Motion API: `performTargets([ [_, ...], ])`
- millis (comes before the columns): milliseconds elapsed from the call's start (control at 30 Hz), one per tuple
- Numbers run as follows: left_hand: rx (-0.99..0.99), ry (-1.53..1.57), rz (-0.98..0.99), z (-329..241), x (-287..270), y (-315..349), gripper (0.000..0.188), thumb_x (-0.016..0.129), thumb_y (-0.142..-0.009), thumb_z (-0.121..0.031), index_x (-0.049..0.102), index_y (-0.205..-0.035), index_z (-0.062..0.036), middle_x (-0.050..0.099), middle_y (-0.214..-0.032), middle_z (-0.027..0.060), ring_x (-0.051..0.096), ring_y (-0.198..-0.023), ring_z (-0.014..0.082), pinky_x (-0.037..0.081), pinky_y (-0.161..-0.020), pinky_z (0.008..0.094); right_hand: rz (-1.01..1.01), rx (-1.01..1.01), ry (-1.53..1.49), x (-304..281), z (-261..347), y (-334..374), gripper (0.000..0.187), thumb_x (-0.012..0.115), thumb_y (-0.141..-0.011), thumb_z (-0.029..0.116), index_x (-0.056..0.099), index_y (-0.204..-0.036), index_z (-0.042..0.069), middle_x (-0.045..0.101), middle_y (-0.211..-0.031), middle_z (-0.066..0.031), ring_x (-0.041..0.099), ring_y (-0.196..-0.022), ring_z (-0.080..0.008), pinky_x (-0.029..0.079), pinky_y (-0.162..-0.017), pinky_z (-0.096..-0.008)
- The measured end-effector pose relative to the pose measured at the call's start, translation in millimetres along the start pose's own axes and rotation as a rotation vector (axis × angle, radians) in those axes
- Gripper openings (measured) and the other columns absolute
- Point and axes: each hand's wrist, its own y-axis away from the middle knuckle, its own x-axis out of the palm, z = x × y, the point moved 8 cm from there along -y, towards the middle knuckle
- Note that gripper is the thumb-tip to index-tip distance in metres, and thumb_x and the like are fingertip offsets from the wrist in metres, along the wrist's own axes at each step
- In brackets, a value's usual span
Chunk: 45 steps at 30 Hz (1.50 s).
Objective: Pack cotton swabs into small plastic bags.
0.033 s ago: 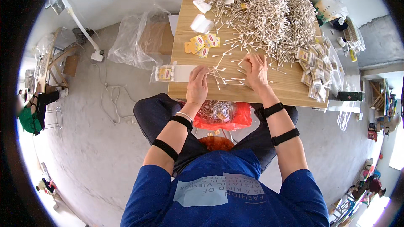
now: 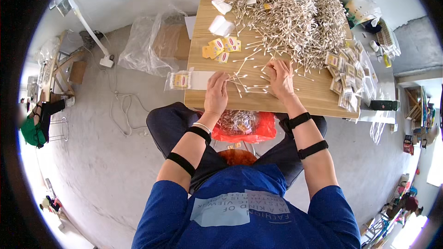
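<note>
My left hand (image 2: 216, 94) rests at the near edge of the wooden table, its fingers closed on a few cotton swabs (image 2: 238, 82) that fan out to the right. My right hand (image 2: 280, 78) is bent into a pinch at the near side of the big heap of cotton swabs (image 2: 290, 18). Swab tips show beside its fingers, but what lies inside the pinch is hidden. Left of my left hand, a white card strip (image 2: 201, 80) lies by a clear packet of swabs with a yellow label (image 2: 180, 80), which juts past the table's left edge.
Yellow cards (image 2: 223, 48) and crumpled white wrappers (image 2: 221, 26) lie on the table's left. Filled swab packets (image 2: 346, 71) are piled at the right edge. A red bag of swabs (image 2: 244, 131) sits between my knees, under the table edge (image 2: 323, 107). Clear plastic sheeting (image 2: 147, 46) lies left.
</note>
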Motion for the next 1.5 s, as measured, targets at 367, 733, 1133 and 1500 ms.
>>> performTargets([
  [367, -0.083, 0.177, 0.021, 10, -8, -2, 0.047, 0.044, -0.072, 0.011, 0.056, -0.116, -0.0008, 0.055, -0.122, 0.0200, 0.054, -0.113, 0.0357, 0.045, -0.097, 0.0403, 0.314, -0.184, -0.256, 19, 70, 67, 0.012, 0.063, -0.077, 0.004, 0.064, -0.089, 0.008, 0.060, -0.089, -0.0099, 0.057, -0.091, -0.0310, 0.046, -0.082, -0.0423],
  [733, -0.004, 0.050, 0.095, 8, 1, 2, 0.041, 0.058, -0.073, 0.008, 0.057, -0.112, -0.0009, 0.051, -0.126, 0.0210, 0.048, -0.118, 0.0393, 0.042, -0.101, 0.0425, 0.124, 0.040, 0.096, 47, 71, 58, 0.039, 0.073, -0.073, 0.025, 0.061, -0.106, 0.009, 0.055, -0.101, -0.0099, 0.049, -0.100, -0.0329, 0.040, -0.086, -0.0453],
  [1133, 0.050, -0.119, 0.132, 7, -6, 1, 0.018, 0.065, -0.078, 0.002, 0.061, -0.096, 0.0005, 0.050, -0.128, 0.0199, 0.049, -0.115, 0.0382, 0.043, -0.097, 0.0423, -0.121, 0.066, -0.019, 36, 21, 43, 0.010, 0.065, -0.080, 0.013, 0.064, -0.089, 0.009, 0.056, -0.096, -0.0087, 0.050, -0.098, -0.0332, 0.040, -0.085, -0.0461],
  [1500, 0.150, -0.049, 0.201, -14, -2, 3, 0.039, 0.069, -0.075, -0.003, 0.055, -0.112, -0.0022, 0.051, -0.125, 0.0193, 0.045, -0.120, 0.0394, 0.039, -0.102, 0.0464, 0.060, -0.070, 0.057, 48, 50, 40, 0.018, 0.070, -0.075, 0.016, 0.069, -0.093, 0.016, 0.056, -0.100, -0.0008, 0.049, -0.100, -0.0283, 0.037, -0.086, -0.0451],
])
